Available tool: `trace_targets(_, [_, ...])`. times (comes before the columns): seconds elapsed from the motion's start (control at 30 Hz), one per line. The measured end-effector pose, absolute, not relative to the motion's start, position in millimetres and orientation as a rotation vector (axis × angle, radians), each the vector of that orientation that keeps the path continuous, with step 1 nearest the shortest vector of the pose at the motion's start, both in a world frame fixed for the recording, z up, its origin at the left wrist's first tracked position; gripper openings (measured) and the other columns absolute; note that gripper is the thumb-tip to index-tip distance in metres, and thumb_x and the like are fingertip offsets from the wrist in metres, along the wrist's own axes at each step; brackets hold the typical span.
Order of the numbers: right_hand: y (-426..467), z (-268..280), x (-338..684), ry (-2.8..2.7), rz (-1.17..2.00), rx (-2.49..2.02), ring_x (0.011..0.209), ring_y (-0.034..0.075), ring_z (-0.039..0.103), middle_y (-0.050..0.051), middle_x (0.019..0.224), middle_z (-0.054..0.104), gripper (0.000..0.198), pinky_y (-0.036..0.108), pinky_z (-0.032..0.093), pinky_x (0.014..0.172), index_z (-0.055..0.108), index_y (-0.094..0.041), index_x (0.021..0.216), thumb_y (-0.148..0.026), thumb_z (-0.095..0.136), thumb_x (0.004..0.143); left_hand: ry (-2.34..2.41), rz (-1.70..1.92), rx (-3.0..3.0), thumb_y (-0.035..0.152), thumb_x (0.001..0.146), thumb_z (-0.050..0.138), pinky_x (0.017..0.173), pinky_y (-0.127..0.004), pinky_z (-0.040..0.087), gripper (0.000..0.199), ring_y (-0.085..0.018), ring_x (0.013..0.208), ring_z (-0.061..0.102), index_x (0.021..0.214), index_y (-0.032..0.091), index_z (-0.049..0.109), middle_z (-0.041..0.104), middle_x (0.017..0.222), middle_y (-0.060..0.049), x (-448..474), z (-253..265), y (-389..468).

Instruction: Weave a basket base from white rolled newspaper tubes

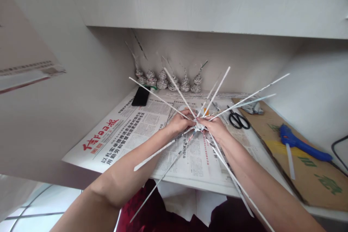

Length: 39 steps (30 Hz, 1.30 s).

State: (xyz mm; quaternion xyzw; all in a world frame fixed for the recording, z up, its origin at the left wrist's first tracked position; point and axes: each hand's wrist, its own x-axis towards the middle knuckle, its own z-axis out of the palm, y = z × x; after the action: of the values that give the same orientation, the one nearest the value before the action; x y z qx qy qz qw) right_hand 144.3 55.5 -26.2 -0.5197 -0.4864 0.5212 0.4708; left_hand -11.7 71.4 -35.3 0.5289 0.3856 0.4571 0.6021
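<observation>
Between my two hands is a small woven paper base (199,126), with several long rolled-paper sticks fanning out from it in all directions. My left hand (181,121) pinches its left side, fingers closed around the roots of the sticks. On the opposite side my right hand (213,127) grips it, the thumb pressed near the middle. The base is held above the newspaper (133,134) that covers the table. Some sticks pass over my forearms and reach toward my lap. My fingertips are partly hidden behind the sticks.
Several woven gourd-shaped paper pieces (162,79) stand along the back wall. A black phone (140,96) lies at the left, black-handled scissors (239,120) at the right. A blue glue gun (301,143) rests on cardboard (285,166). Loose paper sticks (209,96) lie behind; a shelf panel (212,3) overhangs.
</observation>
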Motion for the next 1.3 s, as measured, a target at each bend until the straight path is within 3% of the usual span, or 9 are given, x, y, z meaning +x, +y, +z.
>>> trace_targets(0.7, [59.6, -34.2, 145.8, -1.308, 1.132, -1.331, 0.035, 0.011, 0.047, 0.001, 0.047, 0.061, 0.03, 0.023, 0.037, 0.034, 0.07, -0.015, 0.062, -0.044, 0.077, 0.062, 0.926, 1.135, 1.534, 0.019, 0.063, 0.074, 0.062, -0.022, 0.042, 0.024, -0.011, 0.061, 0.054, 0.085, 0.014, 0.065, 0.061, 0.066, 0.002, -14.3, -45.0, 79.0])
trace_targets(0.83, [61.2, -37.7, 146.7, -1.273, 1.091, -1.306, 0.034, 0.011, 0.047, 0.001, 0.046, 0.061, 0.028, 0.023, 0.037, 0.034, 0.068, -0.016, 0.061, -0.043, 0.075, 0.065, 0.927, 1.113, 1.465, 0.026, 0.066, 0.075, 0.057, -0.022, 0.041, 0.026, -0.011, 0.055, 0.053, 0.086, 0.013, 0.064, 0.061, 0.063, 0.001, -13.6, -47.7, 80.7])
trace_targets(1.03, [62.0, -39.5, 144.5, -1.257, 1.012, -1.312, 0.036, 0.012, 0.049, 0.0, 0.049, 0.062, 0.028, 0.024, 0.039, 0.034, 0.07, -0.016, 0.063, -0.044, 0.075, 0.064, 1.022, 1.0, 1.417, 0.038, 0.069, 0.073, 0.049, -0.024, 0.038, 0.026, -0.012, 0.048, 0.052, 0.07, 0.013, 0.067, 0.062, 0.059, -0.003, -15.9, -49.6, 82.5])
trace_targets(1.3, [53.2, -30.8, 139.9, -1.251, 1.058, -1.325, 0.036, 0.011, 0.049, 0.0, 0.052, 0.064, 0.031, 0.024, 0.04, 0.037, 0.072, -0.015, 0.069, -0.045, 0.077, 0.061, 1.028, 1.12, 1.28, 0.024, 0.065, 0.073, 0.054, -0.023, 0.039, 0.013, -0.01, 0.051, 0.053, 0.068, 0.014, 0.068, 0.063, 0.06, 0.001, -11.4, -43.8, 77.5])
